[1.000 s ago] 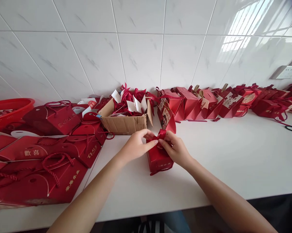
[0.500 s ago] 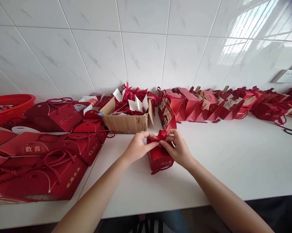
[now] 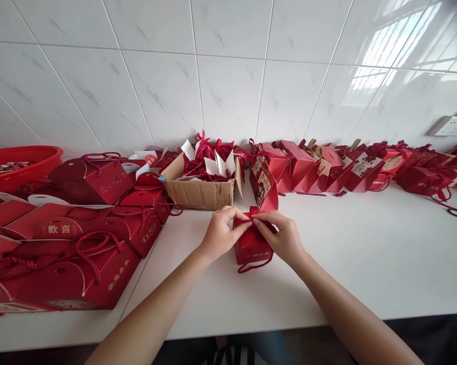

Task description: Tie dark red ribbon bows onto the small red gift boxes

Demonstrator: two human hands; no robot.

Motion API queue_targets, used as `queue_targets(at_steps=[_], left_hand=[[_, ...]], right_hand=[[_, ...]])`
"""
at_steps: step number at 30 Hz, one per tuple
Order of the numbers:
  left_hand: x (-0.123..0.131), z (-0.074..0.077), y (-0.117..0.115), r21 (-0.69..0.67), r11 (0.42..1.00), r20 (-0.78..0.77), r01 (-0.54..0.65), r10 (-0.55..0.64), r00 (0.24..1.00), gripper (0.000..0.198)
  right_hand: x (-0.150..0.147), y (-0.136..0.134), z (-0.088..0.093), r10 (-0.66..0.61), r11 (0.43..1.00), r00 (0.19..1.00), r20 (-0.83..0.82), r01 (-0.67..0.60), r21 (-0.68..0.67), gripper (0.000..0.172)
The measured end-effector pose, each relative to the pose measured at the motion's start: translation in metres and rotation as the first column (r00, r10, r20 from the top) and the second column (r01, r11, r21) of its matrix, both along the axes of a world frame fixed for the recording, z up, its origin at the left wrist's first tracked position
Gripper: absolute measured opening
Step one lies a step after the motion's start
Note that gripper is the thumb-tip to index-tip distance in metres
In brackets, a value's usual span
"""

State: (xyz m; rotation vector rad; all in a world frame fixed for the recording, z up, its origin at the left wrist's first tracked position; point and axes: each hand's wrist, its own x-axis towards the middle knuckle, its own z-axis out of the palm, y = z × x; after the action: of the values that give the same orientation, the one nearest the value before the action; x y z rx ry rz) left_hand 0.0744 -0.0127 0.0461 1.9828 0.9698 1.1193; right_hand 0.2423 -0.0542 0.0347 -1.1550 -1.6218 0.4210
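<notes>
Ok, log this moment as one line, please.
left hand: pinching red ribbon | right hand: pinching same ribbon | small red box: beneath hands, on white table | cardboard box: behind, left

Red basin (image 3: 23, 177) near white tiled wall (image 3: 232, 88)

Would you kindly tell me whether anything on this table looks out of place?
Only small things: the cardboard box is overfull, with ribbons and cards poking out; its right flap juts outward; and a black loop at far right looks stray beside the red boxes.
</notes>
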Motion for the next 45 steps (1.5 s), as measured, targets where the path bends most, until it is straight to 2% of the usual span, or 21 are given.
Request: queue_targets(at_steps=[5, 10, 12, 15, 17, 20, 23, 25, 27, 30, 36, 39, 42, 45], left_hand=[[0.0, 0.0, 0.001, 0.066, 0.997, -0.027, -0.029, 0.031, 0.999, 0.009], [0.0, 0.0, 0.001, 0.105, 0.994, -0.082, -0.036, 0.045, 0.996, 0.011], [-0.001, 0.0, 0.001, 0.134, 0.99, -0.106, -0.033, 0.048, 0.993, 0.009], [-0.002, -0.001, 0.004, 0.192, 0.981, -0.126, -0.037, 0.062, 0.99, 0.006], [-0.001, -0.003, 0.005, 0.222, 0.975, -0.13, -0.03, 0.06, 0.99, 0.007], [0.001, -0.005, 0.008, 0.235, 0.972, -0.127, 0.002, 0.028, 0.991, 0.008], [0.006, -0.006, 0.01, 0.222, 0.975, -0.111, 0.022, 0.003, 0.994, 0.008], [0.009, -0.005, 0.011, 0.21, 0.978, -0.094, 0.016, 0.003, 0.996, 0.008], [0.009, -0.003, 0.01, 0.206, 0.978, -0.071, -0.016, 0.031, 0.997, 0.004], [0.005, 0.002, 0.003, 0.217, 0.974, -0.042, -0.07, 0.081, 0.996, 0.008], [-0.002, 0.006, -0.01, 0.136, 0.991, -0.132, 0.002, 0.016, 0.991, 0.012], [-0.006, 0.003, -0.005, 0.064, 0.998, -0.128, -0.016, 0.024, 0.992, 0.009], [-0.015, 0.001, 0.005, 0.006, 1.0, -0.133, 0.015, -0.014, 0.991, 0.011], [-0.027, 0.006, 0.011, -0.041, 0.994, -0.165, 0.102, -0.107, 0.98, 0.013]], right_hand=[[0.003, 0.001, -0.001, 0.048, 0.999, 0.99, 0.135, -0.05, 0.011, 0.021], [0.005, 0.002, -0.008, -0.044, 0.996, 0.989, 0.142, 0.033, 0.077, 0.019], [0.006, 0.002, -0.01, -0.075, 0.996, 0.99, 0.121, 0.07, 0.048, 0.019], [0.007, 0.002, -0.008, -0.059, 0.994, 0.995, 0.076, 0.066, -0.092, 0.02], [0.009, 0.002, -0.003, -0.018, 0.979, 0.999, 0.036, 0.025, -0.204, 0.023], [0.015, 0.003, 0.005, 0.131, 0.926, 0.991, -0.009, -0.126, -0.355, 0.03], [0.019, 0.003, 0.011, 0.272, 0.866, 0.961, -0.053, -0.268, -0.421, 0.037], [0.018, 0.004, 0.011, 0.289, 0.846, 0.947, -0.139, -0.32, -0.426, 0.039], [0.015, 0.003, 0.008, 0.252, 0.837, 0.933, -0.258, -0.344, -0.425, 0.04], [0.009, 0.002, 0.005, 0.178, 0.845, 0.919, -0.352, -0.327, -0.424, 0.042], [0.005, -0.002, 0.006, 0.164, 0.85, 0.923, -0.348, -0.311, -0.424, 0.041], [0.002, -0.006, 0.006, 0.164, 0.85, 0.925, -0.344, -0.31, -0.427, 0.04], [-0.002, -0.01, 0.006, 0.155, 0.848, 0.938, -0.311, -0.288, -0.446, 0.036], [-0.003, -0.014, 0.005, 0.093, 0.884, 0.976, -0.198, -0.173, -0.434, 0.031]])
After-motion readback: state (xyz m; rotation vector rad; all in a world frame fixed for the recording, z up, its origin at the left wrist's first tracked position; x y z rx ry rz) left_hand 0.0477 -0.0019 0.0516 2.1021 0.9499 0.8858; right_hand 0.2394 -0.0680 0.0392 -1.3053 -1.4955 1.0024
